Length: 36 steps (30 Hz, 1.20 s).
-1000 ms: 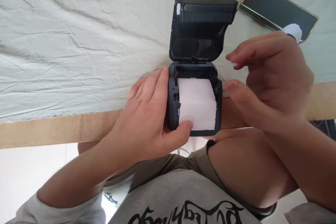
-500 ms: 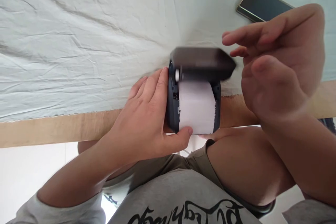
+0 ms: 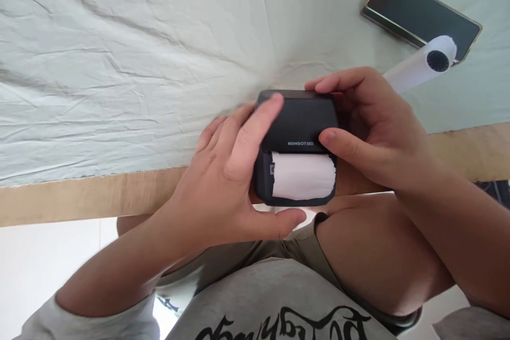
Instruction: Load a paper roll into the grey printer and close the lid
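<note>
A small black label printer (image 3: 299,126) sits at the near edge of the table, its lid down. A strip of white paper (image 3: 303,176) sticks out of its front slot. My left hand (image 3: 227,180) grips the printer's left side, index finger laid on the lid and thumb under the front edge. My right hand (image 3: 366,127) holds the right side, fingers curled over the lid's back and thumb pressing on the lid top.
A dark smartphone (image 3: 418,16) lies at the far right on the wrinkled pale cloth (image 3: 119,64). A white paper roll (image 3: 422,66) rests beside it. The wooden table edge (image 3: 79,199) runs along the front; my knees are below it.
The printer's lid swung down from fully open to shut over the paper. My right hand came down onto the lid, and my left index finger moved onto it.
</note>
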Available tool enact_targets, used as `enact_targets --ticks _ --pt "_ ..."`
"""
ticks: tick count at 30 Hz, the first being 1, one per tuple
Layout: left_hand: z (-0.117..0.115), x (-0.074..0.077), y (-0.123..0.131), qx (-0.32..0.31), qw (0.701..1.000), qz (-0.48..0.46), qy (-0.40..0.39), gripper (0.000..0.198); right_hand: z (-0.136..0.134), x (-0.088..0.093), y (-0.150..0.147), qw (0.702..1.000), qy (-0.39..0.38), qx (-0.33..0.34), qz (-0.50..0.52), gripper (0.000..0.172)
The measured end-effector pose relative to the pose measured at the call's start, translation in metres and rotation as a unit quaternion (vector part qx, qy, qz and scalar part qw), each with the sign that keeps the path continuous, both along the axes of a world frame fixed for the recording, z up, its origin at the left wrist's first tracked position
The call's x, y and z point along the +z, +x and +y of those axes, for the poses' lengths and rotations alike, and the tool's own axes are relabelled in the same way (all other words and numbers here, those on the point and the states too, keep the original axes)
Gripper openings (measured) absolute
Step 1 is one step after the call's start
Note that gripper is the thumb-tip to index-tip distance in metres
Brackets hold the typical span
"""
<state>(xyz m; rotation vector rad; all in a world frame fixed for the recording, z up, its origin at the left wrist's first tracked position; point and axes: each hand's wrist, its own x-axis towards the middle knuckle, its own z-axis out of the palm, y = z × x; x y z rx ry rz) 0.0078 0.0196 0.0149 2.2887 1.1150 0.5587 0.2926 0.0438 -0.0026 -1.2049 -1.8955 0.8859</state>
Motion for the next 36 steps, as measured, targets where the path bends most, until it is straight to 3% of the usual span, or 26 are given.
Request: enact_targets --ticks 5,8,11,15,21,25,28,32,36 --pt "-0.003 -0.002 -0.001 -0.014 0.999 0.011 0.041 0.094 0.006 0.010 0.006 0.998 -0.049 0.038 0.015 0.051" --pt "-0.004 -0.001 -0.001 0.000 0.999 0.027 0.040 0.094 0.011 0.016 0.007 0.995 -0.072 0.069 0.010 0.049" --pt "-0.003 -0.001 0.000 -0.010 0.997 0.049 0.050 0.106 0.012 0.015 0.006 0.994 -0.067 0.088 -0.002 0.050" --pt "-0.001 -0.002 0.000 -0.014 0.997 0.045 0.066 0.115 0.005 0.009 0.003 0.996 -0.024 0.076 -0.032 0.050" --pt "-0.005 -0.005 0.000 -0.021 0.997 0.037 0.067 0.105 -0.006 0.009 0.004 0.992 0.068 0.062 -0.090 0.046" --pt "-0.007 -0.012 -0.001 -0.007 0.995 0.021 0.101 0.125 -0.009 0.010 0.011 0.993 0.031 0.046 -0.099 0.051" --pt "-0.008 -0.015 -0.003 -0.006 0.993 0.042 0.113 0.136 -0.007 0.008 0.019 0.985 0.042 0.018 -0.164 0.069" --pt "-0.011 -0.013 -0.006 0.011 0.992 0.064 0.111 0.128 -0.003 0.006 0.024 0.960 0.134 0.060 -0.237 0.071" --pt "-0.010 -0.015 -0.005 0.011 0.989 0.041 0.139 0.122 -0.006 0.006 0.019 0.957 0.155 0.054 -0.240 0.074"
